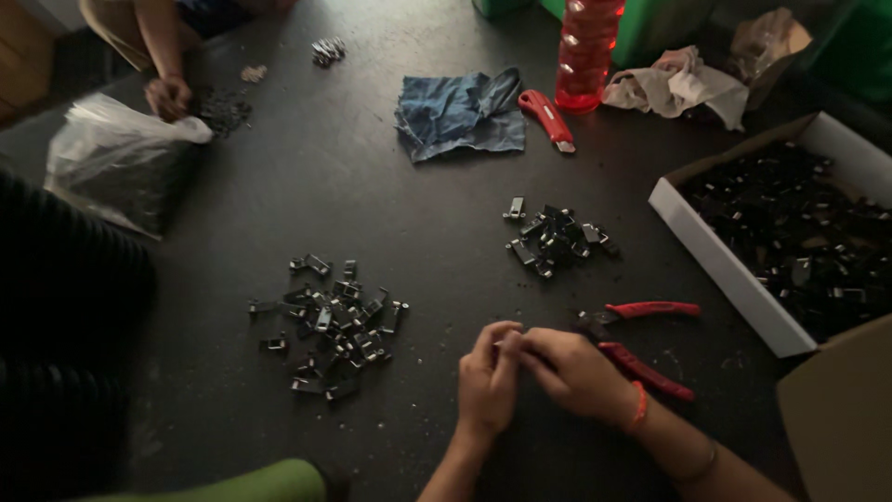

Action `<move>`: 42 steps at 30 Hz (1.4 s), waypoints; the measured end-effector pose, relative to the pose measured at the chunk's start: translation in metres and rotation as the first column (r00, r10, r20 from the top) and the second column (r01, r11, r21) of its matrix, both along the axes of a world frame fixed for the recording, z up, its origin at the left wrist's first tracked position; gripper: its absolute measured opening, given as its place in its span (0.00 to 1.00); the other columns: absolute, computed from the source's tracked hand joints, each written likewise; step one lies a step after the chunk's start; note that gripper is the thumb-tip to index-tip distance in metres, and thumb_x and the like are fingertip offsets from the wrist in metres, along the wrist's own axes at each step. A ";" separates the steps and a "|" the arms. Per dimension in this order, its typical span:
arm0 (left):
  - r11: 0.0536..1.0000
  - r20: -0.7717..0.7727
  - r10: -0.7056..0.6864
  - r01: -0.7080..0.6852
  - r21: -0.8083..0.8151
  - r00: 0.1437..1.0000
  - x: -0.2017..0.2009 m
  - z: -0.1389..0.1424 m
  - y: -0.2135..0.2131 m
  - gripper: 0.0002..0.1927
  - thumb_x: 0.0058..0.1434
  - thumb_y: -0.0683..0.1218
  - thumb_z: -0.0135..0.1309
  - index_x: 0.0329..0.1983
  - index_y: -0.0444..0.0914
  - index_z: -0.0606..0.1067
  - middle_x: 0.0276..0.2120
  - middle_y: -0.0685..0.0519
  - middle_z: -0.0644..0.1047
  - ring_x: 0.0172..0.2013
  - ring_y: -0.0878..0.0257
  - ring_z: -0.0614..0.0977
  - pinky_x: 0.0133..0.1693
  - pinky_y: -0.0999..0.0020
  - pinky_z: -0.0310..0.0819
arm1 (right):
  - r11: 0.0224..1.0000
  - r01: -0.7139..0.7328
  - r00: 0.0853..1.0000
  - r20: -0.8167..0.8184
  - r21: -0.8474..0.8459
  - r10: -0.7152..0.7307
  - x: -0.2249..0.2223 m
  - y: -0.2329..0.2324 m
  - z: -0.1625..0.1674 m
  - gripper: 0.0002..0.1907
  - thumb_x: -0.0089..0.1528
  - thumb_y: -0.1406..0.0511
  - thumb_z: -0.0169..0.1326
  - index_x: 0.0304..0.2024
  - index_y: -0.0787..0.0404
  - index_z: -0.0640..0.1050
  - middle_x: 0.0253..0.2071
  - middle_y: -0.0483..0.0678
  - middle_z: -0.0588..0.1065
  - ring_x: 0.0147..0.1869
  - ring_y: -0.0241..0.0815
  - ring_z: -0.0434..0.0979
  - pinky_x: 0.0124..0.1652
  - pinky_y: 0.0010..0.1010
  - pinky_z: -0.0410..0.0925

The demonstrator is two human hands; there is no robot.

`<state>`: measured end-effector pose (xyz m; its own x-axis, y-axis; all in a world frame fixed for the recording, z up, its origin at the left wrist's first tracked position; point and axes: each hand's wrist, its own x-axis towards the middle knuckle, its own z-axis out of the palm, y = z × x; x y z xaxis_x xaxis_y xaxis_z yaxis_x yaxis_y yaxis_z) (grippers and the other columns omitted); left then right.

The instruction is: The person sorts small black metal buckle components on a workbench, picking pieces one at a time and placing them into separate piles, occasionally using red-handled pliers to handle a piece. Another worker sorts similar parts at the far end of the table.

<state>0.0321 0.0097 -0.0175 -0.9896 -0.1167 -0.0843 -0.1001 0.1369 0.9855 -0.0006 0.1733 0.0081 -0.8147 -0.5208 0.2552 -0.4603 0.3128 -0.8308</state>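
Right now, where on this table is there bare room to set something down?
The widest bare patch lies mid-table, between the blue cloth, the left clip pile and the plastic bag. A narrower strip runs between the right clip pile and the white box. Around both hands and the red pliers it is crowded.

Dark surface (372, 186): two metal clip piles (334, 325) (556, 240), red pliers (641, 349), blue cloth (460, 113), red cutter (546, 118), red bottle (587, 51), white box (743, 279), plastic bag (116, 163).
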 end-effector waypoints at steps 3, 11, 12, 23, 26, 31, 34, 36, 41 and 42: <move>0.993 0.012 0.089 -0.088 -0.080 0.996 0.002 0.012 0.002 0.16 0.71 0.53 0.43 0.43 0.39 0.77 0.23 0.54 0.80 0.24 0.66 0.80 0.26 0.71 0.72 | 0.999 -0.031 0.999 -0.028 0.008 0.031 0.004 -0.004 -0.004 0.07 0.65 0.66 0.53 0.42 0.64 0.78 0.35 0.54 0.79 0.38 0.47 0.81 0.38 0.35 0.73; 0.911 -0.212 0.377 -0.403 -0.092 0.902 0.005 0.026 -0.024 0.15 0.76 0.46 0.37 0.44 0.37 0.75 0.28 0.49 0.74 0.26 0.61 0.76 0.28 0.66 0.74 | 0.990 0.111 0.842 0.538 -0.092 -0.044 -0.009 0.026 -0.006 0.11 0.67 0.63 0.51 0.41 0.62 0.82 0.32 0.46 0.78 0.36 0.37 0.77 0.38 0.30 0.72; 0.944 -0.255 0.278 -0.312 -0.105 0.926 0.009 0.024 -0.014 0.13 0.74 0.44 0.39 0.45 0.36 0.76 0.30 0.49 0.75 0.27 0.61 0.77 0.29 0.66 0.74 | 0.969 0.157 0.815 0.579 -0.193 -0.017 -0.011 0.025 -0.009 0.11 0.66 0.64 0.51 0.42 0.62 0.82 0.32 0.45 0.78 0.36 0.36 0.76 0.37 0.30 0.71; 0.982 -0.509 -0.043 -0.058 -0.180 0.859 0.014 0.017 0.005 0.13 0.66 0.41 0.57 0.53 0.36 0.81 0.45 0.50 0.77 0.34 0.67 0.81 0.31 0.75 0.79 | 0.942 0.015 0.853 0.496 -0.335 0.163 -0.008 0.020 -0.025 0.14 0.67 0.67 0.50 0.52 0.67 0.80 0.42 0.46 0.80 0.44 0.33 0.78 0.44 0.25 0.73; 0.987 -0.552 -0.036 -0.055 -0.148 0.833 0.016 0.018 0.006 0.11 0.66 0.39 0.57 0.51 0.36 0.82 0.47 0.49 0.80 0.37 0.65 0.84 0.35 0.74 0.82 | 0.964 -0.035 0.886 0.438 -0.263 0.151 -0.002 0.023 -0.014 0.16 0.65 0.67 0.49 0.53 0.65 0.79 0.45 0.47 0.82 0.49 0.35 0.83 0.48 0.27 0.75; 0.980 -0.567 -0.010 -0.104 -0.170 0.824 0.013 0.021 0.002 0.08 0.67 0.41 0.58 0.49 0.38 0.82 0.43 0.49 0.84 0.40 0.63 0.88 0.39 0.71 0.84 | 0.941 0.169 0.984 -0.098 0.294 -0.146 0.000 0.066 0.008 0.21 0.58 0.61 0.61 0.54 0.54 0.78 0.52 0.49 0.79 0.56 0.45 0.79 0.52 0.32 0.74; 0.978 -0.493 -0.010 -0.093 -0.186 0.870 0.015 0.023 0.005 0.08 0.67 0.42 0.59 0.47 0.38 0.82 0.41 0.50 0.85 0.38 0.64 0.88 0.38 0.70 0.84 | 0.810 0.218 0.937 -0.348 0.544 -0.018 -0.008 0.105 0.015 0.44 0.48 0.48 0.69 0.63 0.55 0.71 0.63 0.57 0.68 0.68 0.58 0.66 0.60 0.49 0.63; 0.979 -0.448 -0.020 -0.073 -0.191 0.894 0.016 0.024 0.008 0.09 0.65 0.42 0.58 0.47 0.36 0.82 0.39 0.49 0.85 0.35 0.64 0.87 0.36 0.70 0.82 | 0.713 0.195 0.942 -0.330 0.674 0.054 -0.009 0.119 0.014 0.51 0.45 0.47 0.72 0.67 0.52 0.68 0.67 0.58 0.64 0.73 0.62 0.59 0.63 0.55 0.56; 0.987 -0.360 -0.038 -0.020 -0.157 0.932 0.013 0.020 0.007 0.08 0.63 0.42 0.60 0.44 0.38 0.84 0.35 0.52 0.85 0.30 0.68 0.83 0.32 0.73 0.78 | 0.714 0.219 0.971 -0.219 0.665 -0.094 -0.005 0.116 0.008 0.51 0.45 0.58 0.70 0.70 0.51 0.66 0.68 0.52 0.66 0.69 0.57 0.63 0.65 0.49 0.58; 0.988 -0.357 -0.051 -0.005 -0.154 0.933 0.014 0.019 0.005 0.07 0.63 0.42 0.61 0.43 0.38 0.84 0.35 0.53 0.85 0.31 0.69 0.84 0.33 0.74 0.80 | 0.731 0.270 0.960 -0.237 0.627 -0.152 -0.002 0.111 0.007 0.46 0.48 0.60 0.67 0.69 0.52 0.67 0.65 0.51 0.68 0.68 0.55 0.66 0.65 0.46 0.62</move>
<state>0.0457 0.0150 0.0011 -0.9528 -0.0771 0.2936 0.2613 0.2837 0.9226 -0.0023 0.2838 0.0153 -0.9025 -0.4271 0.0560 -0.4221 0.8512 -0.3118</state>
